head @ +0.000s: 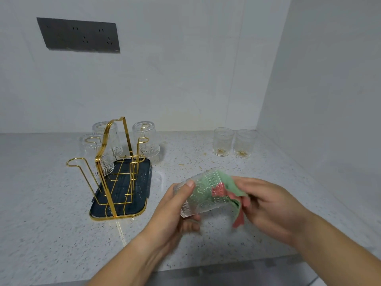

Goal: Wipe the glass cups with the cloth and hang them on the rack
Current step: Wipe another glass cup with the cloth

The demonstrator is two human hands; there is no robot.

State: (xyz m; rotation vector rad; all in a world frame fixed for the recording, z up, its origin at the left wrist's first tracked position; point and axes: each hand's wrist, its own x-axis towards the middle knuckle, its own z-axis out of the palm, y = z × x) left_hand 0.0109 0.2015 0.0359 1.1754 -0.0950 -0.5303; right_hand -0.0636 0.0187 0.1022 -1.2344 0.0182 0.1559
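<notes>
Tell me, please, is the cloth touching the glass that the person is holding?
Touching. The head view shows the cloth pushed into the glass, its green showing through the wall.

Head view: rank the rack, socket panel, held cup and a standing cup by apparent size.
1. rack
2. socket panel and held cup, about alike; the cup is nearer the camera
3. standing cup

I see a pale speckled stone counter (61,234) set into a corner. A plain white back wall (185,69) meets its far edge, and a white side wall (329,79) its right edge. A dark grey socket panel (79,36) sits high above the far left. The light is soft and even.
</notes>
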